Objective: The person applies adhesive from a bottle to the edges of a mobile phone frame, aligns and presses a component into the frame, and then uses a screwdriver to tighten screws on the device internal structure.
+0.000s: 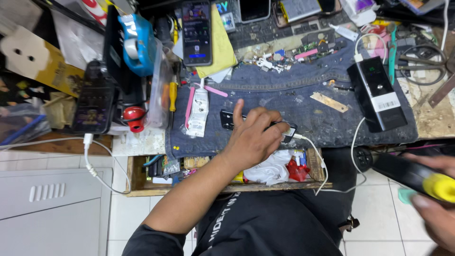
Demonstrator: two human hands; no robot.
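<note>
Left hand [253, 137] grips a slim black phone [227, 119] on frayed denim [303, 102] — cable attached.

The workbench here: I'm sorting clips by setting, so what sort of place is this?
Most likely a phone repair bench. The left hand presses a dark phone with a cable plugged in onto a denim mat, small circuit boards and parts lie behind, and the right hand holds a yellow-tipped tool.

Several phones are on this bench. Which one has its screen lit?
The upright phone at the bench's back, left of centre. The dark phone under the left hand lies back-up, and the black phone at left looks unlit.
</note>
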